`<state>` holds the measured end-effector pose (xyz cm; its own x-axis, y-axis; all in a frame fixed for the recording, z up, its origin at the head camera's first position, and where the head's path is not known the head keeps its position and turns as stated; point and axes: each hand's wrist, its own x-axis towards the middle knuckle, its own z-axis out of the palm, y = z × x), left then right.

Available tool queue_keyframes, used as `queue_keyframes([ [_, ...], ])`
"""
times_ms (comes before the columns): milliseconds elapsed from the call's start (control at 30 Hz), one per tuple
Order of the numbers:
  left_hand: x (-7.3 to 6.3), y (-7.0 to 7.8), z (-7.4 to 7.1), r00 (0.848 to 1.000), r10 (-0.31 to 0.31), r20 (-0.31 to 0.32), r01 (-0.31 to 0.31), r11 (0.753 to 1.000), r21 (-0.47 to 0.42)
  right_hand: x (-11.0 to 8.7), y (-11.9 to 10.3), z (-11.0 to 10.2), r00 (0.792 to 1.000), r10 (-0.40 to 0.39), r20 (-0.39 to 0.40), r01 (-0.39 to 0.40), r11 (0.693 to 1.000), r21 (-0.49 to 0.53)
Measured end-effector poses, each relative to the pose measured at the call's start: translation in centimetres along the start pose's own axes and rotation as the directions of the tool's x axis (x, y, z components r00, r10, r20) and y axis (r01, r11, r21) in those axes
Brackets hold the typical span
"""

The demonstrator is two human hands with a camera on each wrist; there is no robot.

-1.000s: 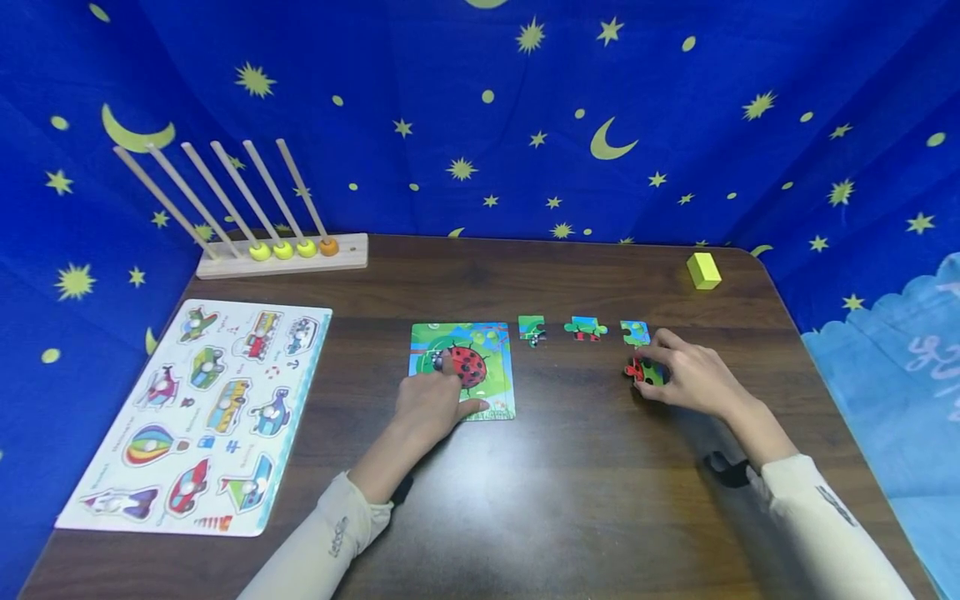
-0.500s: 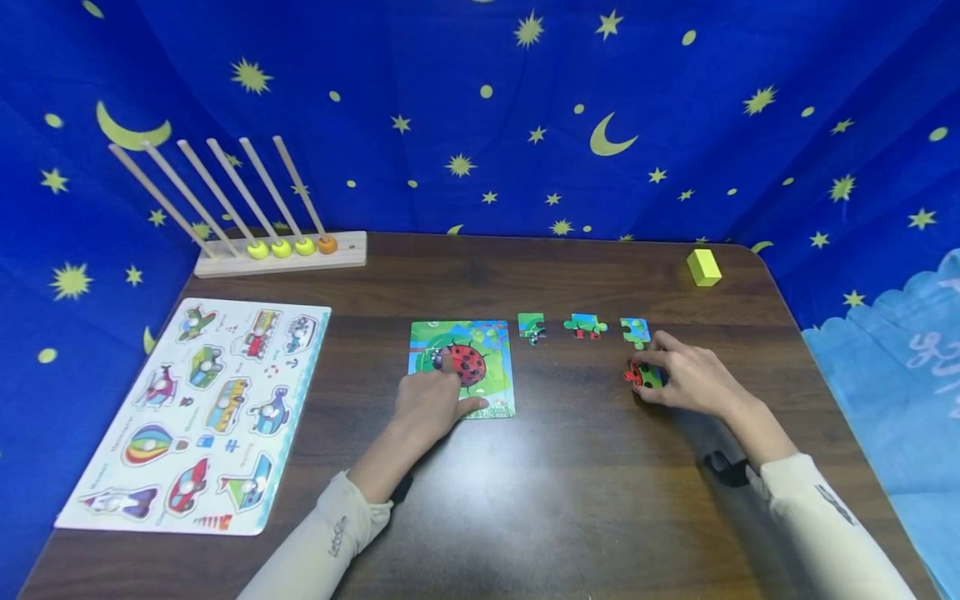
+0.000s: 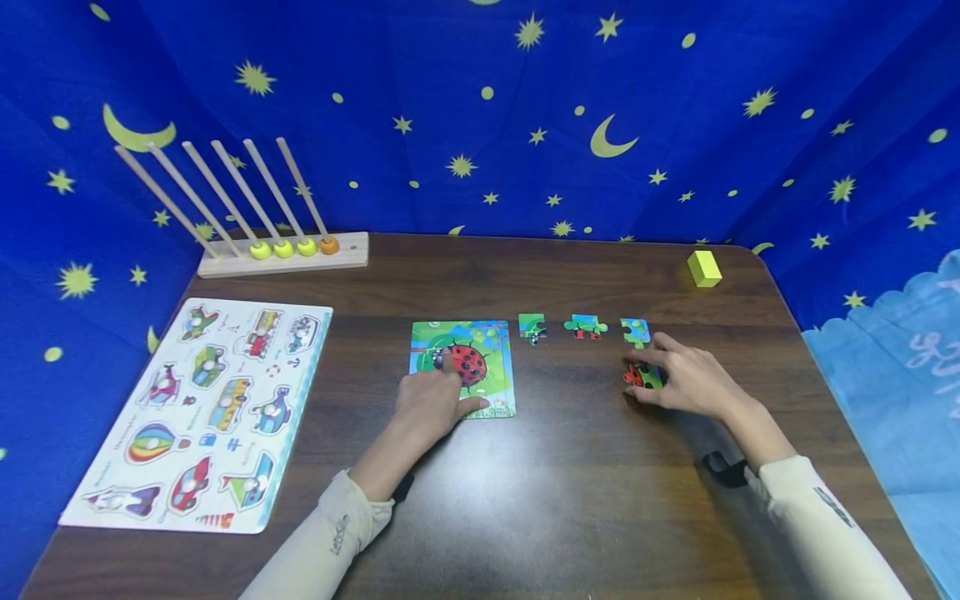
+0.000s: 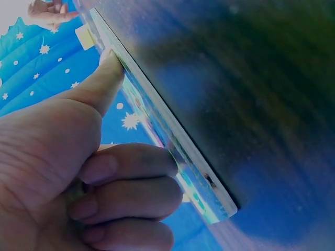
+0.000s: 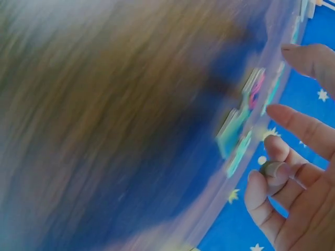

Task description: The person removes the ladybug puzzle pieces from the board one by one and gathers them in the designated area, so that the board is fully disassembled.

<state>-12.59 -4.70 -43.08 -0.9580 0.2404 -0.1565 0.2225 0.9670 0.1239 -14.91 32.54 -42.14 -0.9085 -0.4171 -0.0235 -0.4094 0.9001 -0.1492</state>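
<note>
A square ladybug picture board [image 3: 497, 367] lies in mid-table. My left hand [image 3: 427, 404] rests on it, index finger on the ladybug and thumb near the lower edge. In the left wrist view, the thumb touches the board edge [image 4: 222, 206] while the other fingers are curled. A red, green and black jigsaw piece [image 3: 651, 377] lies on the right, between the spread thumb and index finger of my right hand [image 3: 693, 379]. The right wrist view shows these fingers [image 5: 301, 125] apart, the piece [image 5: 235, 128] flat on the wood.
Behind, three more jigsaw pieces form a row: a green one [image 3: 532, 327], a middle one [image 3: 586, 325] and a blue one [image 3: 634, 331]. A yellow block [image 3: 704, 269] stands back right. On the left are a vehicle peg board [image 3: 251, 417] and a wooden bead rack [image 3: 347, 251].
My right thumb and index finger have spread a little around the piece, which has shifted slightly. The left hand and board have stayed in place.
</note>
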Motion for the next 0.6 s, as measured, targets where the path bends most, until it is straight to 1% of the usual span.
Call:
queue_keyframes([
  [133,-0.1,-0.2,-0.1,1.000,0.002,0.000,-0.002,1.000,-0.009,0.3,-1.1,0.1,0.998,-0.023,-0.050,0.025,0.999,0.033],
  [267,-0.4,-0.5,-0.3,1.000,-0.003,0.021,0.004,0.999,-0.038,0.7,-2.5,0.4,0.996,-0.052,-0.075,0.059,0.995,0.086],
  [367,-0.7,-1.0,-0.5,0.999,-0.015,0.042,0.017,0.998,-0.061,1.2,-3.7,0.7,0.990,-0.101,-0.095,0.112,0.987,0.117],
  [433,-0.9,-1.5,-0.7,0.998,-0.025,0.052,0.029,0.997,-0.072,1.5,-4.5,0.9,0.983,-0.143,-0.115,0.157,0.979,0.131],
  [533,-1.2,-2.4,-0.9,0.996,-0.052,0.067,0.057,0.996,-0.072,2.2,-5.8,1.1,0.971,-0.197,-0.136,0.216,0.966,0.142],
  [600,-1.5,-2.9,-1.0,0.995,-0.069,0.070,0.073,0.995,-0.060,2.7,-6.7,1.3,0.966,-0.217,-0.144,0.238,0.959,0.152],
])
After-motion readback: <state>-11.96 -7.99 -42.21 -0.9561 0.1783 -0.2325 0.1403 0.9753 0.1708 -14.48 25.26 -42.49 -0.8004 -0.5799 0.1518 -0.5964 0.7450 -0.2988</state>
